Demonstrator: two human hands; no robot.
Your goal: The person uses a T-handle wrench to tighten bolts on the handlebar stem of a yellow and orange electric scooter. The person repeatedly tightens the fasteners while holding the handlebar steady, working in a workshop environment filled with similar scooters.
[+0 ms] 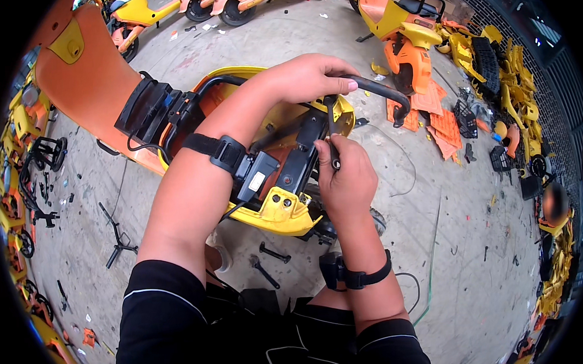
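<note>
A yellow scooter body [286, 224], with its inner frame exposed, stands in front of me. My left hand [313, 78] reaches across it and is closed around a bent black tubular rail [385, 92] at the far right end. Just below, my right hand [348, 177] grips a dark metal wrench [333, 156]. The wrench runs up toward the yellow end piece under the rail; my left hand is close above its far end, and what that end meets is hard to make out. A long black box-shaped part [298, 159] lies along the frame.
The scooter's orange front panel [86, 93] rises at the left. A spanner [264, 273] and a short black bar [275, 252] lie on the concrete near my feet. Orange panels [444, 128] and piled yellow parts [520, 103] line the right. More scooters [234, 7] stand behind.
</note>
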